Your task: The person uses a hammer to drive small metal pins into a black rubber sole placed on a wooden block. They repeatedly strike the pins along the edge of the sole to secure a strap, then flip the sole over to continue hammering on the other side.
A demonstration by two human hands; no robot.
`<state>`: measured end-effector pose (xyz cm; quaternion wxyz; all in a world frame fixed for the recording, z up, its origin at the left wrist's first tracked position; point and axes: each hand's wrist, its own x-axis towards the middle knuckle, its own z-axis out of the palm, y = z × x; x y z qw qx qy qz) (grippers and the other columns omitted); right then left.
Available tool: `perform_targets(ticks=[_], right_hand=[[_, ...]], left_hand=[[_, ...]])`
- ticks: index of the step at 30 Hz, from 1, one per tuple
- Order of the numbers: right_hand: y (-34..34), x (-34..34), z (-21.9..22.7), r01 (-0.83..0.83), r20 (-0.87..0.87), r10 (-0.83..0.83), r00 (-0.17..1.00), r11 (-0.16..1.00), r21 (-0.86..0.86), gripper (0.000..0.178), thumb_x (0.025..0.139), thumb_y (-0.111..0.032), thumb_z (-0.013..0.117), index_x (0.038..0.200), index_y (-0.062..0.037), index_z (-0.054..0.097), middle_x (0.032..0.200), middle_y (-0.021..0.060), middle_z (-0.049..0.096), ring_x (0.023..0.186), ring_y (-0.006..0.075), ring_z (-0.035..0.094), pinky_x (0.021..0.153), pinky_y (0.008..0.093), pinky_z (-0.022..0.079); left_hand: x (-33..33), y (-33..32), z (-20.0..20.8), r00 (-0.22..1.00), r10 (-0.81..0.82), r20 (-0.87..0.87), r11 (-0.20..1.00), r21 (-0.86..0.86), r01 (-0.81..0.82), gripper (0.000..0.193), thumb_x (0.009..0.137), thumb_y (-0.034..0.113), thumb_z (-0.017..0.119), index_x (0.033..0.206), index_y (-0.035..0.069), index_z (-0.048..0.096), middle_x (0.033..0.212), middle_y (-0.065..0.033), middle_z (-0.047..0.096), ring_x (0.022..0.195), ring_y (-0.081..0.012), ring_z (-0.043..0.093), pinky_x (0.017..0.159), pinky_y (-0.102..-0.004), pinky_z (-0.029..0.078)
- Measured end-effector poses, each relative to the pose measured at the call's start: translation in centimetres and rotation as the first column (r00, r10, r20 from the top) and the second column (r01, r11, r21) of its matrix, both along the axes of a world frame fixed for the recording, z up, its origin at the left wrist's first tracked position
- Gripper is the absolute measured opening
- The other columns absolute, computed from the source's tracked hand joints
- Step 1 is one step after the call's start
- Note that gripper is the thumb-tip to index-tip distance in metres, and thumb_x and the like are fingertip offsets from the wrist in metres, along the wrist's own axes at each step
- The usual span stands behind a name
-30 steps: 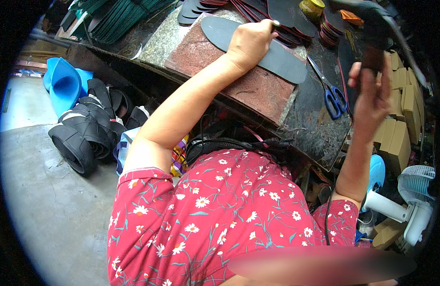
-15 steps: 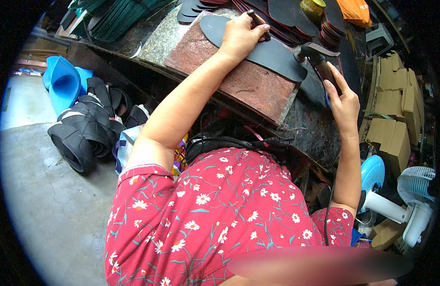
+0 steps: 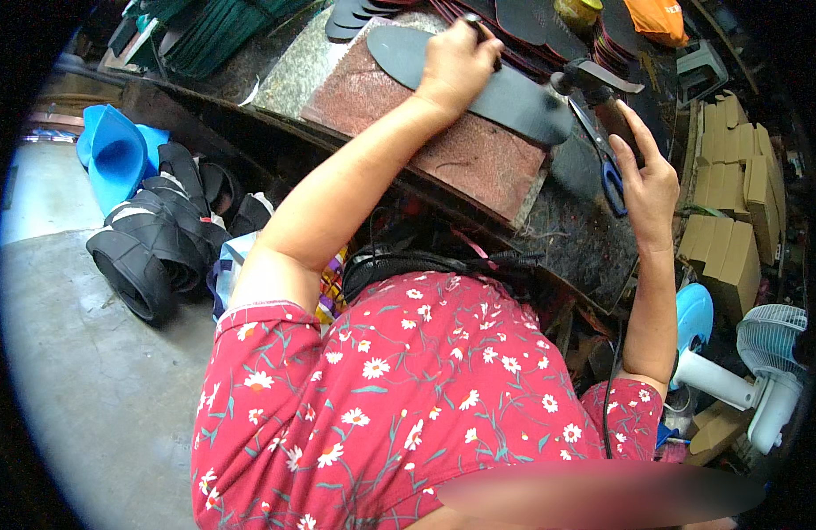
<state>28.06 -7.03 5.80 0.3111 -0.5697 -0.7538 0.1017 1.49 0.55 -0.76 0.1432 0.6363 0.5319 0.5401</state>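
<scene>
head view: the left hand [image 3: 461, 71] is closed round a short dark tool [image 3: 472, 21], only part of which shows past the fingers; the hand is over the middle of the sole [image 3: 518, 108]. whether the tool's tip meets the sole cannot be told.

the right hand [image 3: 648, 187] is wrapped round the dark handle of a hammer [image 3: 607, 108], thumb and forefinger along it. the hammer's head is beside the right end of the sole, which is blurred; contact cannot be confirmed.

the sole, grey and long with rounded ends, lies aslant on a reddish board [image 3: 478, 172]. the board rests on a pale speckled slab [image 3: 288, 79] at the near edge of a dark bench [image 3: 571, 261]. scissors [image 3: 613, 184] with blue handles lie on the bench, between the board and the right hand.

beyond the board, dark pieces [image 3: 523, 19] with red edges lie in stacks, near a yellow tin [image 3: 577, 14] and an orange bag [image 3: 657, 21]. tan boxes [image 3: 721, 256] stand to the right, above a white fan [image 3: 773, 349]. on the floor [image 3: 98, 380] at left are black rolls [image 3: 147, 252].
</scene>
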Motion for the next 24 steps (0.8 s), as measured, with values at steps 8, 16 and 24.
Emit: perform_targets(ticks=[8, 16, 24], right_hand=[[-1.0, 0.9, 3.2, -0.113, -0.165, 0.129, 0.978, 0.988, 0.101, 0.041, 0.097, -0.017, 0.065, 0.137, -0.0137, 0.060, 0.116, 0.0062, 0.069, 0.092, 0.0125, 0.065, 0.078, 0.0262, 0.051], [-0.7, -0.9, 2.4, -0.223, 0.063, 0.215, 0.975, 0.954, 0.202, 0.044, 0.095, -0.019, 0.067, 0.138, -0.0156, 0.058, 0.126, 0.0122, 0.067, 0.109, 0.0220, 0.069, 0.090, 0.0333, 0.052], [0.1, 2.2, 1.8, -0.102, -0.084, 0.119, 0.989, 0.977, 0.187, 0.042, 0.095, -0.021, 0.067, 0.137, -0.0180, 0.060, 0.125, 0.0094, 0.069, 0.101, 0.0170, 0.070, 0.085, 0.0314, 0.053]], left_hand=[[-0.2, 0.8, -0.7, 0.979, -0.141, 0.147, 0.984, -0.086, 0.155, 0.017, 0.088, 0.019, 0.073, 0.090, 0.003, 0.067, 0.076, -0.0118, 0.072, 0.068, -0.0195, 0.072, 0.063, -0.0319, 0.057], [1.4, -0.3, 0.2, 0.856, -0.047, -0.514, 0.940, 0.267, 0.212, 0.021, 0.086, 0.019, 0.071, 0.094, 0.005, 0.057, 0.070, -0.0132, 0.066, 0.069, -0.0338, 0.068, 0.062, -0.0438, 0.054], [0.5, 1.0, -1.1, 0.891, -0.202, 0.406, 0.948, -0.145, 0.282, 0.017, 0.091, 0.014, 0.069, 0.091, -0.003, 0.066, 0.080, -0.0096, 0.073, 0.070, -0.0120, 0.071, 0.061, -0.0260, 0.059]])
